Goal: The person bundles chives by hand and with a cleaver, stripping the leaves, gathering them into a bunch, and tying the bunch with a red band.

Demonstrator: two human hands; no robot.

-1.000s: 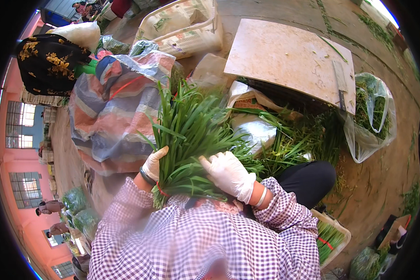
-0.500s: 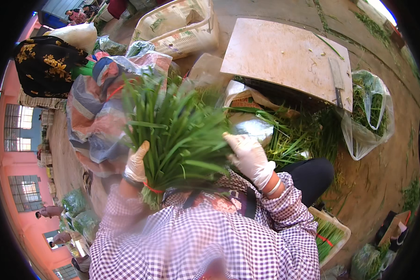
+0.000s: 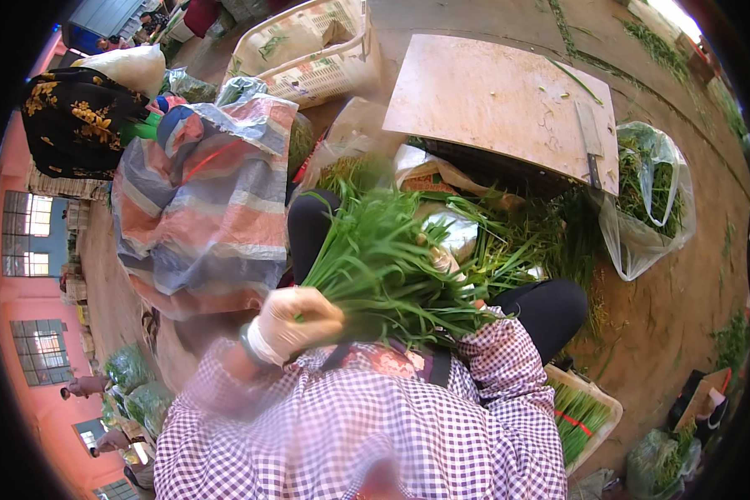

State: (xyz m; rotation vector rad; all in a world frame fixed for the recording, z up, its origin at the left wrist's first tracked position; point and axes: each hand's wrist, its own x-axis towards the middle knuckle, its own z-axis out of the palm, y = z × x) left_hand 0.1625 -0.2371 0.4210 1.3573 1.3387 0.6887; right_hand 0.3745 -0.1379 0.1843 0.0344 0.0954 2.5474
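A bunch of long, flat green leaves, like garlic chives (image 3: 383,262), lies across my lap, its tips fanned out and blurred by motion. My left hand (image 3: 296,323), in a white glove, is closed round the stem end at the bunch's lower left. The leaves partly cover my right hand (image 3: 443,258), also gloved, at the bunch's right side; its fingers are too hidden and smeared to read. No tie on the bunch shows now.
A striped plastic sheet (image 3: 204,208) lies at my left. Ahead are a white crate (image 3: 308,75) and a board (image 3: 492,108) bearing a knife (image 3: 590,146). Loose leaves (image 3: 517,246) are heaped below the board. At right sit a clear bag (image 3: 662,196) and a tray of banded bunches (image 3: 583,417).
The bunch has swung right and lower, its stems now pointing left. My left hand has turned over and gripped the stem end; my right hand has slipped behind the leaves. The red band is hidden.
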